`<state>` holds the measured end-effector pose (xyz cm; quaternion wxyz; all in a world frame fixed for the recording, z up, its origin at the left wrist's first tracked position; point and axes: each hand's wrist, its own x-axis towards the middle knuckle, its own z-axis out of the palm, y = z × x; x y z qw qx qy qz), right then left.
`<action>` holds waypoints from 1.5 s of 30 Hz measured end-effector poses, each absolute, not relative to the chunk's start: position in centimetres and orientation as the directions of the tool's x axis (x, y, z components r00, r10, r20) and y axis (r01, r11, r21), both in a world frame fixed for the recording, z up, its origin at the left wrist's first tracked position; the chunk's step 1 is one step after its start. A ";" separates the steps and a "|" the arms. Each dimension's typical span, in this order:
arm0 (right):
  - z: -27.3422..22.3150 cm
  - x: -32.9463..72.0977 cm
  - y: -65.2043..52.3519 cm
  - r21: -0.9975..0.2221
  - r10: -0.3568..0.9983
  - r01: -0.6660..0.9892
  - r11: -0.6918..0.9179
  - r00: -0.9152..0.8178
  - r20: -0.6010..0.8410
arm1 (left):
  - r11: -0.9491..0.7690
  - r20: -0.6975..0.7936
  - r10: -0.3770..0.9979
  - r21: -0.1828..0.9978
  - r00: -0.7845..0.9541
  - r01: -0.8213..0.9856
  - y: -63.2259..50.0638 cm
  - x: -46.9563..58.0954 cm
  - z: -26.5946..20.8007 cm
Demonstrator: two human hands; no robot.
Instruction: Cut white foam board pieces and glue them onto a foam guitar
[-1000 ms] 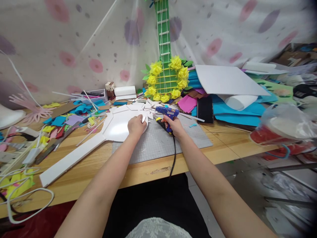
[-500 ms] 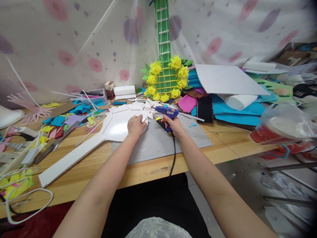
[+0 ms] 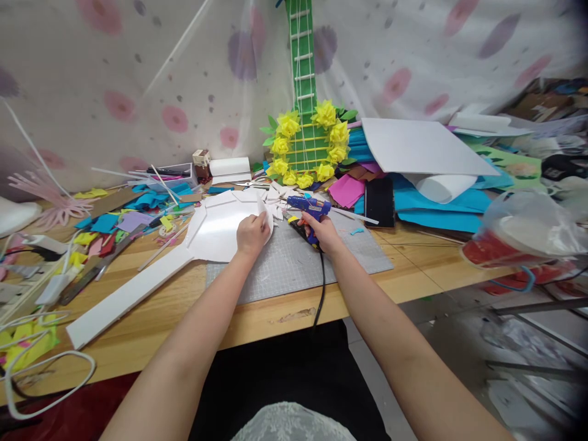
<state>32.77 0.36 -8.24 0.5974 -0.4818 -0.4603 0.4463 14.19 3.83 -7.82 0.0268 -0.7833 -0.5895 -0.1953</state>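
A white guitar-shaped board (image 3: 215,229) lies on the table, its long neck pointing toward the near left and its wide body partly over the grey cutting mat (image 3: 294,263). White strips line part of the body's rim. My left hand (image 3: 252,236) is closed on the right edge of the body, with the fingertips partly hidden. In my right hand (image 3: 325,234) is a blue hot glue gun (image 3: 310,206), its nozzle pointing left toward the board. White scraps (image 3: 277,199) are heaped just behind the nozzle.
Behind stands a green paper guitar (image 3: 304,122) with yellow flowers. Coloured scraps and a metal ruler (image 3: 85,278) crowd the left side. At right are a black phone (image 3: 380,203), blue sheets (image 3: 436,211) and a bagged red tub (image 3: 491,245). The gun's black cord (image 3: 321,288) hangs over the front edge.
The view has shifted very slightly. Both hands keep nearly the same positions and grips, and the glue gun stays beside the board.
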 end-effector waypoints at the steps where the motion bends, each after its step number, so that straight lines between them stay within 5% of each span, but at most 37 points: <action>1: -8.2 32.8 0.3 -0.987 0.977 -0.084 0.135 0.178 0.118 | -0.300 0.341 0.914 0.200 0.221 0.933 3.9 14.1 -7.9; 10: -7.9 32.6 0.2 -0.988 0.976 -0.089 0.125 0.188 0.107 | -0.249 0.296 0.938 0.214 0.181 0.944 4.2 14.0 -7.5; 17: -7.9 32.8 0.2 -0.991 0.978 -0.073 0.111 0.184 0.096 | -0.355 0.475 0.851 0.206 0.224 0.912 5.2 13.4 -6.2; 22: -8.1 32.8 0.4 -0.992 0.981 -0.070 0.101 0.173 0.088 | -0.499 0.390 0.827 0.176 0.406 0.848 6.5 12.4 -7.3; 45: -8.3 32.9 0.5 -0.992 0.982 -0.070 0.104 0.164 0.092 | -0.490 0.344 0.840 0.154 0.419 0.858 6.5 12.6 -7.8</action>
